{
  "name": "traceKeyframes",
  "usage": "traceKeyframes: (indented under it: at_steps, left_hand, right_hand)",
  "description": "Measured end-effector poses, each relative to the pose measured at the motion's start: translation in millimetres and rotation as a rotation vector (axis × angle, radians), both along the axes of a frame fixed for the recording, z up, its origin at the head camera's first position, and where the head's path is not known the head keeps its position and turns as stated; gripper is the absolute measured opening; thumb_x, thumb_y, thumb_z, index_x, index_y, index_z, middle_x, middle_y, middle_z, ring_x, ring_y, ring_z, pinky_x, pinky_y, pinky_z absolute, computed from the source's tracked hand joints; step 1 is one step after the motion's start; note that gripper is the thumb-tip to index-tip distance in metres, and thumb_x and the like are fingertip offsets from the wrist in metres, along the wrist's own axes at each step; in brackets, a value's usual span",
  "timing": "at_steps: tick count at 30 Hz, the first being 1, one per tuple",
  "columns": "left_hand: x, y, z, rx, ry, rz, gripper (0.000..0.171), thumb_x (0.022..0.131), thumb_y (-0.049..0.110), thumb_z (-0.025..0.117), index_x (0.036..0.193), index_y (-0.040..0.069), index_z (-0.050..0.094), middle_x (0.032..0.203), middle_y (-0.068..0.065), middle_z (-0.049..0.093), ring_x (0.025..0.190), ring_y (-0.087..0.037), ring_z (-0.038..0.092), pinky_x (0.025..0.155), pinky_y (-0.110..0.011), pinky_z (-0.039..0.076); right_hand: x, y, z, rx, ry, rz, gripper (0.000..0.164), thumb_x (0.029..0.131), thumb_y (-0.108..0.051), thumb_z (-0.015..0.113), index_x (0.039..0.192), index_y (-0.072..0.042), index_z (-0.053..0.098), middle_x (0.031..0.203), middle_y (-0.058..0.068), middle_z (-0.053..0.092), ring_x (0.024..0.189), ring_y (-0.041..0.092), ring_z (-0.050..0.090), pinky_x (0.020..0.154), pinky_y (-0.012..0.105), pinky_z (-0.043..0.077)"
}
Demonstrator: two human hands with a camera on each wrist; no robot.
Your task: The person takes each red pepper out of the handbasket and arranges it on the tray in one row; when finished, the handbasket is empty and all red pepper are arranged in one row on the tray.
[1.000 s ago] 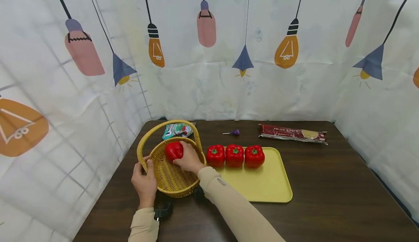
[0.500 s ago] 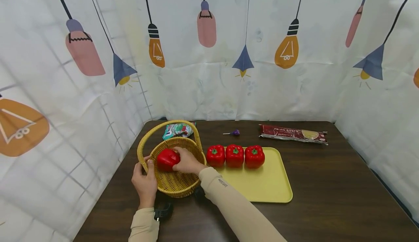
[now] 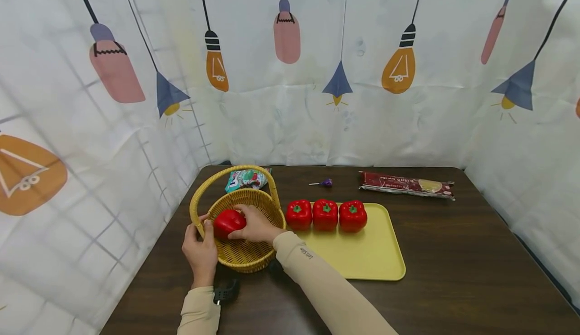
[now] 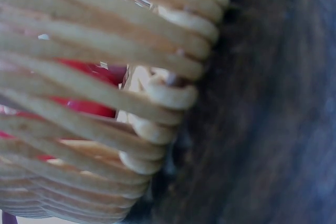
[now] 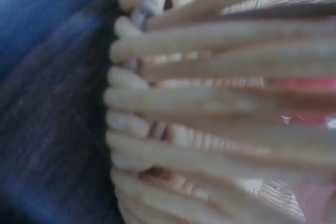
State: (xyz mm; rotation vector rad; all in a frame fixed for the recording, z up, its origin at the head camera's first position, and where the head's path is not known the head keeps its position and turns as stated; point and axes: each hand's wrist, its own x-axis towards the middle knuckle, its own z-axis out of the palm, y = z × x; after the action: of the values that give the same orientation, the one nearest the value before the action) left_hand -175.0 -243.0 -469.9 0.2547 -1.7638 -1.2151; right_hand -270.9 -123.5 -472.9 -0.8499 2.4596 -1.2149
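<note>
A red bell pepper [image 3: 228,223] lies on its side within the yellow wicker basket [image 3: 244,263], against the left inner wall. My right hand [image 3: 257,225] reaches over the basket's right rim and holds the pepper, thumb nearer me and fingers on the far side. At the left, my left hand [image 3: 201,255] grips the basket by its rim beside the handle's foot. Blurred basket weave [image 4: 94,98] fills much of the left wrist view, with red showing through its gaps. The right wrist view also has the weave [image 5: 210,98] close up; neither wrist view shows the hands clearly.
Right of the basket, a yellow tray [image 3: 362,254] carries three red bell peppers [image 3: 325,215] in a row. Behind stand a green snack bag [image 3: 246,180], a purple lollipop [image 3: 326,182] and a long red packet [image 3: 406,184]. The dark table [image 3: 453,274] extends rightward.
My right hand has lowered the bell pepper into the basket and shifted it left, tipping it onto its side. My left hand keeps its place on the rim.
</note>
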Motion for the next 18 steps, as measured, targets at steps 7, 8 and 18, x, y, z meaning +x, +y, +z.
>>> traceKeyframes:
  at_steps: [7,8,18]
  left_hand:
    - [1.7,0,0.5,0.009,-0.01,-0.006,0.023,0.097,0.009,0.06,0.11,-0.009,0.067,0.097,-0.018,0.063,0.087,-0.002,0.053,0.074,-0.016,0.039]
    - [2.1,0,0.9,0.013,-0.017,-0.006,0.023,0.097,0.009,0.06,0.11,-0.008,0.067,0.098,-0.018,0.063,0.086,-0.002,0.053,0.074,-0.016,0.039]
    - [1.7,-1,-0.2,0.003,-0.005,-0.002,0.022,0.097,0.01,0.06,0.11,-0.006,0.068,0.096,-0.019,0.062,0.082,-0.004,0.05,0.071,-0.017,0.037]
  right_hand:
    - [4.7,2,3.8,0.078,0.055,0.052,0.078,0.077,-0.035,0.079,0.146,-0.028,0.043,0.124,0.002,0.049,0.104,0.013,0.05,0.08,0.027,0.05]
    - [5.8,3,4.6,0.087,0.054,0.058,0.077,0.076,-0.034,0.079,0.144,-0.027,0.044,0.123,0.001,0.049,0.102,0.013,0.05,0.08,0.027,0.05]
    - [12.6,10,16.7,0.135,0.087,0.161,0.08,0.072,-0.025,0.081,0.141,-0.014,0.041,0.131,-0.001,0.049,0.109,0.01,0.049,0.086,0.023,0.048]
